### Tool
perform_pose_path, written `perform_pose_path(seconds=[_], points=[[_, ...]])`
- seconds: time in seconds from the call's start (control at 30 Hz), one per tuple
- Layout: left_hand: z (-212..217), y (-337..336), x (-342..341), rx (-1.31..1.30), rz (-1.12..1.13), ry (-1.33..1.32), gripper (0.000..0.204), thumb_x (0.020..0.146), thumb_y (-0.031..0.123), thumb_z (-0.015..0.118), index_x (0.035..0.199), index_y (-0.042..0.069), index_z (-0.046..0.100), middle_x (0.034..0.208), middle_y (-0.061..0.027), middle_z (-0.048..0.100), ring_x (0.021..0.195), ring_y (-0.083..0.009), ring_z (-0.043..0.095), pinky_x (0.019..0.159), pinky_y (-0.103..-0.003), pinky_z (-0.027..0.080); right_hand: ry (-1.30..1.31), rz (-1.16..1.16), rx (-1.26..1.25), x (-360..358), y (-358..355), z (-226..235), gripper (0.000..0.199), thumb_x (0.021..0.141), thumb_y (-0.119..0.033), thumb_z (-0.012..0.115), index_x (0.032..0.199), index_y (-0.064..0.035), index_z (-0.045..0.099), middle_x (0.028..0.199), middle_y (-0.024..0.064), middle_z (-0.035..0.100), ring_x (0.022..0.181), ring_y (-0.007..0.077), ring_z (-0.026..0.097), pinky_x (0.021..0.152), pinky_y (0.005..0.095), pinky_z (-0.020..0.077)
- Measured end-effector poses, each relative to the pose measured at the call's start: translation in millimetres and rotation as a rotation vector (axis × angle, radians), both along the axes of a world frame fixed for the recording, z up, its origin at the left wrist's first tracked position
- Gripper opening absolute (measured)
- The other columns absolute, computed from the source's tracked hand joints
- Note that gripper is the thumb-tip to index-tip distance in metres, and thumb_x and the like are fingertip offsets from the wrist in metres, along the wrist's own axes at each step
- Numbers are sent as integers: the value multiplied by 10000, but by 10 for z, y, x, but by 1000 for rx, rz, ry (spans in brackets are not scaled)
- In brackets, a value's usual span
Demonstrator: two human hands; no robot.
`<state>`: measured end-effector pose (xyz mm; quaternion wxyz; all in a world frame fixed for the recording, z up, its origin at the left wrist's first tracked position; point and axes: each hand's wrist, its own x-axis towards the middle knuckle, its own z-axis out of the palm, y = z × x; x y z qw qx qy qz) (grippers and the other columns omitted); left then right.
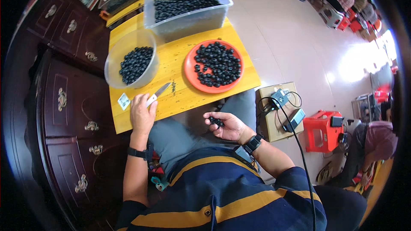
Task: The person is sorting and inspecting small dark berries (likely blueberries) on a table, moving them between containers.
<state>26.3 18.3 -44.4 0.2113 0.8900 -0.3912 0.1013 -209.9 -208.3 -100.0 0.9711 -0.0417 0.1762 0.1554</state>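
Observation:
My left hand [142,112] rests at the near left of the yellow table [171,55], its fingers closed around the white handle of a small knife [162,89]. The blade points away to the right, beside a line of dark crumbs. Over my lap, just off the table's near edge, my right hand [231,127] is turned up with its fingers curled around several small black bead-like pieces [216,121]. More such pieces lie spread on a round red plate [192,77] at the right. A round translucent tub [112,66] at the left holds a heap of them.
At the back stands a large translucent bin [188,25], also full of black pieces. Dark wooden cabinets [77,102] rise at my left. On the right are a cardboard box [274,130] with cabled devices and a red stool [320,132]. People sit farther off.

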Motion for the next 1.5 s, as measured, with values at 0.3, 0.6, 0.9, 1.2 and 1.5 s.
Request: perform_pose_path(seconds=[0.3, 0.6, 0.9, 1.2, 1.5], points=[[22, -112, 152, -20, -14, 153, 185, 834, 104, 728, 908, 33, 575, 880, -148, 610, 887, -373, 588, 779, -472, 456, -114, 90, -269, 38, -74, 288, 288, 1051, -307, 537, 1150, -52, 628, 858, -10, 586, 574, 40, 445, 465, 153, 354], [104, 40, 23, -73, -16, 200, 189, 812, 111, 734, 828, 53, 555, 775, -156, 580, 752, -387, 574, 657, -474, 447, -209, 111, -550, 179, -100, 557, 299, 1045, -307, 542, 1134, -36, 629, 825, -6, 553, 567, 31, 409, 475, 166, 330], [437, -487, -415, -422, -79, 392, 208, 904, 136, 695, 860, 33, 519, 747, -128, 581, 632, -285, 600, 587, -383, 467, -101, -40, -579, -13, -226, 574, 329, 993, -353, 629, 1128, -59, 569, 832, 34, 564, 540, 78, 455, 461, 191, 361], [40, -304, -783, -764, -102, 1027, 176, 1017, 134, 591, 1138, 23, 529, 831, 19, 578, 713, -49, 527, 635, -235, 464, -140, -36, -704, 277, -156, 728, 313, 1022, -325, 585, 1157, -44, 561, 842, 46, 568, 551, 85, 447, 485, 193, 364], [142, -270, -855, -791, -174, 1052, 147, 907, 87, 626, 996, 15, 534, 725, -44, 559, 634, -115, 570, 564, -304, 451, -40, 35, -759, 435, -102, 814, 312, 1035, -334, 560, 1159, -49, 586, 813, 13, 560, 553, 73, 444, 480, 183, 353]])
